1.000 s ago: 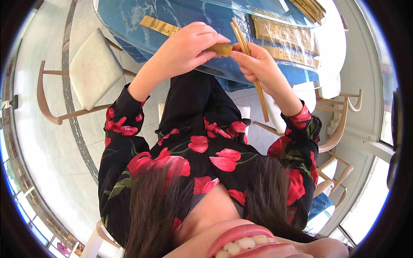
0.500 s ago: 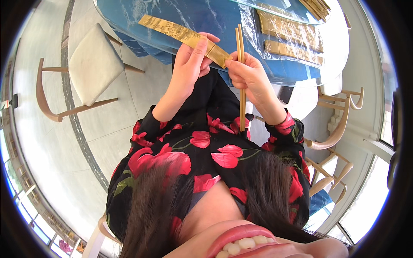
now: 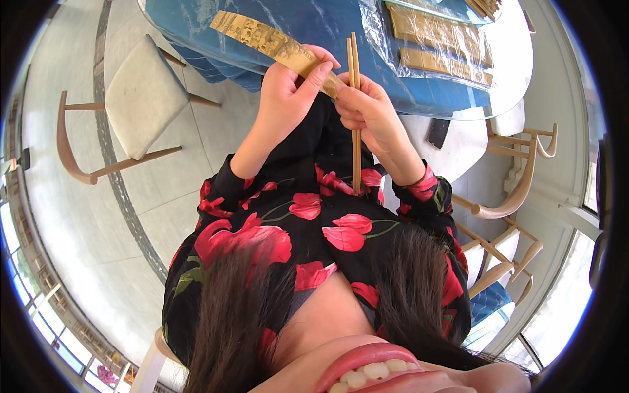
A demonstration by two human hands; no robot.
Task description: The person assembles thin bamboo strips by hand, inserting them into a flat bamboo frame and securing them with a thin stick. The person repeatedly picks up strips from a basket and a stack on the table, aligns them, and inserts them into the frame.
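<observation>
Left hand (image 3: 288, 92) gripping long gold paper sleeve (image 3: 268, 42), right hand (image 3: 370, 111) clasping upright wooden chopsticks (image 3: 354, 111)

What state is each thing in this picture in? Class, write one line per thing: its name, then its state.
Left hand: closed on the gold paper sleeve.
Right hand: closed on the chopsticks.
Gold paper sleeve: held slanted, far end free over the table.
Chopsticks: paired, upright, bare, lower tips at the lap.
Wrapped gold packs: lying flat under clear plastic.
Dark phone: lying flat, screen dark.
Chair: unoccupied.
</observation>
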